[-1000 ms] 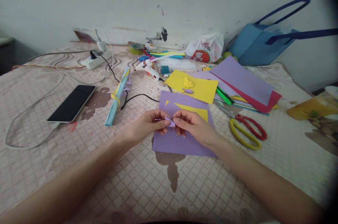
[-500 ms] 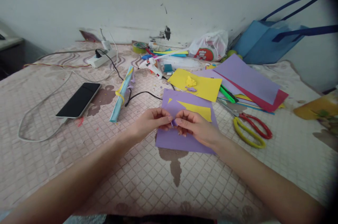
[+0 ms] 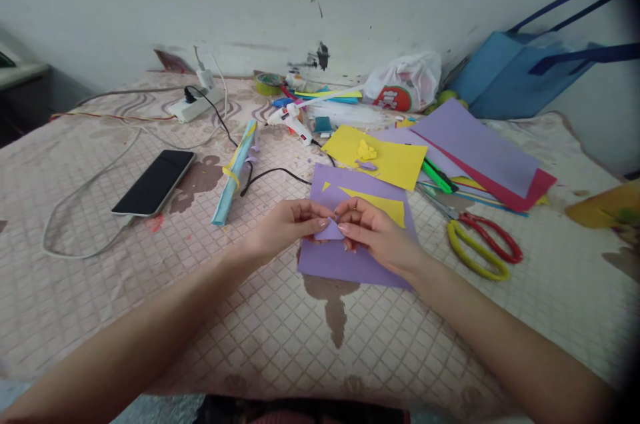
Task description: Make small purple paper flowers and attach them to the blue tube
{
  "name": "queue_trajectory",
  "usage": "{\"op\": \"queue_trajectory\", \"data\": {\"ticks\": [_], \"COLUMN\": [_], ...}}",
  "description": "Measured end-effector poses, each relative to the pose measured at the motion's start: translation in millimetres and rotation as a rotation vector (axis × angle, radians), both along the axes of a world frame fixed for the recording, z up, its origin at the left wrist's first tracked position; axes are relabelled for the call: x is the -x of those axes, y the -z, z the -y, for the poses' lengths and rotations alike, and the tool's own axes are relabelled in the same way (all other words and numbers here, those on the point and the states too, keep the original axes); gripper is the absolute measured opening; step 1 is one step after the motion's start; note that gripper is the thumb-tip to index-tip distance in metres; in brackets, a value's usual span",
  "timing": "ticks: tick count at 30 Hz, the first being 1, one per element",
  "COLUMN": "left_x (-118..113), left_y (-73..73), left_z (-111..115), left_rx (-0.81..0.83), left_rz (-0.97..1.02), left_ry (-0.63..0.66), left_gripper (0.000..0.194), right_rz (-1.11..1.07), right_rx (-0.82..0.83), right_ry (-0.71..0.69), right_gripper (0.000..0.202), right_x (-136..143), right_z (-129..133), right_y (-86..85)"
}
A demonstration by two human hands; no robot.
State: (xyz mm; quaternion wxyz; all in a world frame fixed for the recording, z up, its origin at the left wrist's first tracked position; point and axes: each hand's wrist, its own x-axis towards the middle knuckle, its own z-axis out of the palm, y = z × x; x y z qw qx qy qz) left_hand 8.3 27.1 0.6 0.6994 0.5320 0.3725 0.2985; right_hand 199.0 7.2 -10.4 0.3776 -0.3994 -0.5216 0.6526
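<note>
A small purple paper piece [image 3: 330, 231] is pinched between my two hands, above a larger purple sheet [image 3: 345, 267]. My left hand [image 3: 295, 224] grips its left side with thumb and fingers, while my right hand [image 3: 373, 231] holds the right side. Beneath and behind my right hand lies a yellow paper piece [image 3: 387, 206] on the purple sheet. Farther back, a yellow sheet [image 3: 400, 167] bears crumpled yellow bits [image 3: 367, 149] and a purple scrap [image 3: 367, 165]. A light blue paper roll [image 3: 228, 194] with a yellow strip lies to the left.
Scissors [image 3: 483, 244] and a green cutter [image 3: 439, 176] lie right of the sheets, near stacked coloured paper [image 3: 480, 144]. A white glue gun [image 3: 295, 124] trails a black cord. A phone [image 3: 154, 183] with its cable is left; a blue bag [image 3: 520, 74] stands back right.
The small purple piece now shows a broader, flat face between my fingers. The whole view has shifted slightly; both hands stay close together over the purple sheet.
</note>
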Motion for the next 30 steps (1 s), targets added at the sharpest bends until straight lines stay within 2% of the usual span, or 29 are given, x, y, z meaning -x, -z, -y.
{"op": "queue_trajectory", "data": {"ticks": [4, 8, 11, 18, 21, 25, 27, 30], "left_x": [1, 0, -1, -5, -6, -5, -6, -7], "left_y": [1.4, -0.3, -1.4, 2.2, 1.5, 0.7, 1.1, 1.1], "left_z": [-1, 1, 3, 6, 9, 11, 11, 11], "left_rx": [-0.057, -0.213, -0.264, -0.210, -0.105, 0.036, 0.058, 0.024], "left_rz": [-0.008, -0.122, -0.150, -0.130, -0.124, 0.013, 0.051, 0.001], "left_ry": [-0.001, -0.037, -0.053, -0.037, -0.032, -0.005, -0.004, -0.050], "left_gripper": [0.018, 0.016, 0.015, 0.017, 0.021, 0.020, 0.019, 0.019], "right_rz": [-0.023, 0.084, 0.167, 0.189, 0.078, -0.082, -0.101, -0.073], "right_rx": [0.016, -0.047, -0.048, -0.071, -0.018, 0.129, 0.147, 0.117], "right_ry": [-0.005, 0.032, 0.027, 0.060, 0.001, -0.096, -0.113, -0.114], "right_gripper": [0.020, 0.017, 0.020, 0.027, 0.027, 0.026, 0.027, 0.036], "right_x": [1, 4, 6, 8, 8, 6, 5, 4], "right_z": [2, 6, 8, 8, 7, 6, 6, 6], "right_y": [0.5, -3.6, -7.4, -1.6, 3.0, 5.7, 6.0, 4.7]}}
